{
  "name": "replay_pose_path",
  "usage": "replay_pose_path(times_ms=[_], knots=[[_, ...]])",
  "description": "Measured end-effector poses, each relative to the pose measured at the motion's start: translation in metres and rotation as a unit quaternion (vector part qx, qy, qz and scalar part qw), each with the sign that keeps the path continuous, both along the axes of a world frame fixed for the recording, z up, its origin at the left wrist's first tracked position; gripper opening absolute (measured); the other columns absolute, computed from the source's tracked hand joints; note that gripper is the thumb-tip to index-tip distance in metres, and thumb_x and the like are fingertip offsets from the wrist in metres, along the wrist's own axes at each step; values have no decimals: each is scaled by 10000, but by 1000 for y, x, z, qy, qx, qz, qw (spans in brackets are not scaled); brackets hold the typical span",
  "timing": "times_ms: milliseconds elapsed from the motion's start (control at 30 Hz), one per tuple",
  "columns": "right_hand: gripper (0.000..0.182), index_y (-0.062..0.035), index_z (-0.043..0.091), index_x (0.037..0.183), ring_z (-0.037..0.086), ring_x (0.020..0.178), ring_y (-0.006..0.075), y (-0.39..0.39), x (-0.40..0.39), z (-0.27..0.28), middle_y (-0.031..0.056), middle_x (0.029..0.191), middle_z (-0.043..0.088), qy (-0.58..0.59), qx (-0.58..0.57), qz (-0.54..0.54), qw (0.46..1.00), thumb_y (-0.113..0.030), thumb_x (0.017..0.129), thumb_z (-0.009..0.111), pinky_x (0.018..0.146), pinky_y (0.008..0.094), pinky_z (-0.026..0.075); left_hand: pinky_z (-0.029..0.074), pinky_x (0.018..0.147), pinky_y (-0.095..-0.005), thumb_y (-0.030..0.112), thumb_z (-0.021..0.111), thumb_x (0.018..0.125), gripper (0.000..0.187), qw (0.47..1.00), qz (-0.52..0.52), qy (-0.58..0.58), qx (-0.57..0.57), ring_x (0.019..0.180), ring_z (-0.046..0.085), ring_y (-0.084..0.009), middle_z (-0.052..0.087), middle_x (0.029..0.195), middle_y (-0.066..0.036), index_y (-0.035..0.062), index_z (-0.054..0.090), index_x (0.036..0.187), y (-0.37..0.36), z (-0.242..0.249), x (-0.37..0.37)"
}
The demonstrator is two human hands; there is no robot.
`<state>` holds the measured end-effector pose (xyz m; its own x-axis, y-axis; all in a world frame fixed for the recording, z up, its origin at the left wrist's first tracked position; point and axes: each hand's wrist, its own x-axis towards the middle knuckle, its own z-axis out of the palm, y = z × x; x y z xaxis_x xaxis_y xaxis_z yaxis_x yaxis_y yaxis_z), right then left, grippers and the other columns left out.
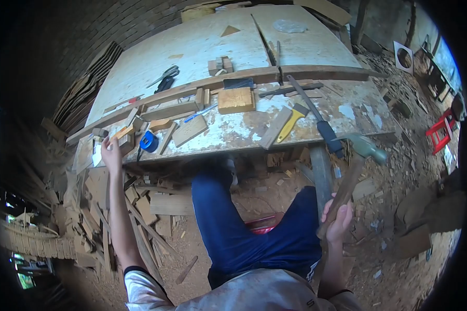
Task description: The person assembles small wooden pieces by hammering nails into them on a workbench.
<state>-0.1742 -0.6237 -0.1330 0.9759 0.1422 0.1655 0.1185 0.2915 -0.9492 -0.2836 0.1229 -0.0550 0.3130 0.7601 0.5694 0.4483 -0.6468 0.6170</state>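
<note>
My right hand (339,222) is wrapped round the wooden handle of a claw hammer (367,149), held upright off the bench's front edge, its head raised. At the bench's left front corner, my left hand (111,154) has its fingers bent together beside a small wooden block (126,143). Whatever lies between those fingertips is too small to make out. Just right of the block sits a blue tape measure (149,141). Several small wood offcuts lie close by, among them a flat piece (190,130).
A worn workbench (233,132) spans the front, with a long wooden rail (192,88) across it. On it lie a thick wood block (236,100), a yellow-handled tool (292,123), a black-gripped bar (327,136) and scissors (168,74). Wood scraps (142,207) litter the floor.
</note>
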Motion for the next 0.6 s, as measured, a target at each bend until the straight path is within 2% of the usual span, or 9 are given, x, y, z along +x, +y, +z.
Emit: replay_pose_path(times_ms=[33, 100, 167, 233, 267, 300, 367, 433, 600], knots=[[536, 36, 502, 1381, 566, 600, 150, 7, -1, -2, 105, 877, 598, -27, 54, -14, 998, -454, 1194, 391, 556, 246, 461, 493, 1120, -413, 337, 730, 1058, 477, 998, -56, -14, 12, 1254, 688, -291, 746, 1293, -212, -48, 712, 1339, -41, 13, 18], [455, 15, 442, 1357, 617, 597, 198, 14, 3, 15, 150, 902, 614, -42, 108, 36, 993, -397, 1166, 482, 546, 287, 528, 539, 1020, -379, 281, 722, 1071, 323, 981, -192, 11, -30, 1118, 719, -214, 787, 1196, -131, 27, 767, 1265, -134, 38, 47], [417, -9, 423, 1335, 633, 587, 217, 16, 7, 28, 169, 896, 619, -67, 120, 103, 985, -372, 1154, 516, 534, 321, 564, 547, 1000, -378, 206, 724, 1047, 250, 959, -281, 24, -34, 1103, 730, -219, 792, 1142, -131, 7, 761, 1195, -224, 53, 74], [346, -52, 405, 1323, 622, 555, 207, 15, 4, 29, 139, 806, 579, 6, 209, 108, 972, -300, 1141, 563, 494, 340, 577, 536, 1046, -428, 184, 780, 964, 278, 923, -378, 57, 36, 1142, 732, -327, 776, 1157, -165, 14, 759, 1184, -283, 48, 99], [342, -56, 405, 1334, 611, 547, 199, 9, 6, 25, 125, 782, 562, 44, 247, 103, 963, -286, 1140, 567, 484, 332, 566, 533, 1057, -436, 235, 837, 930, 377, 900, -431, 51, 29, 1160, 722, -357, 765, 1185, -179, 23, 752, 1229, -307, 40, 110], [340, -60, 405, 1345, 600, 538, 191, 6, 6, 23, 111, 758, 545, 83, 284, 97, 950, -273, 1139, 572, 474, 324, 556, 531, 1087, -433, 300, 896, 896, 502, 875, -475, 83, 55, 1215, 707, -337, 743, 1273, -179, 30, 737, 1287, -327, 35, 119], [341, -58, 403, 1378, 543, 514, 156, 6, 4, 27, 74, 730, 507, 88, 187, 38, 978, -192, 1125, 588, 460, 299, 529, 536, 1065, -478, 377, 937, 841, 652, 846, -505, 90, 143, 1201, 685, -390, 717, 1276, -189, 32, 717, 1348, -355, 21, 143], [352, -49, 401, 1391, 518, 511, 146, 4, -6, 21, 72, 742, 509, 82, 85, 5, 993, -168, 1119, 589, 462, 296, 523, 546, 1034, -482, 364, 938, 829, 637, 851, -506, 50, 134, 1174, 686, -384, 720, 1251, -179, 32, 733, 1333, -380, 4, 162], [362, -7, 445, 1355, 596, 590, 137, -8, -27, 19, 85, 814, 574, 119, 9, 21, 993, -4, 1045, 634, 489, 292, 537, 570, 980, -455, 223, 880, 879, 451, 857, -485, 15, 176, 1120, 707, -356, 746, 1205, -160, 37, 773, 1276, -399, -42, 185]])
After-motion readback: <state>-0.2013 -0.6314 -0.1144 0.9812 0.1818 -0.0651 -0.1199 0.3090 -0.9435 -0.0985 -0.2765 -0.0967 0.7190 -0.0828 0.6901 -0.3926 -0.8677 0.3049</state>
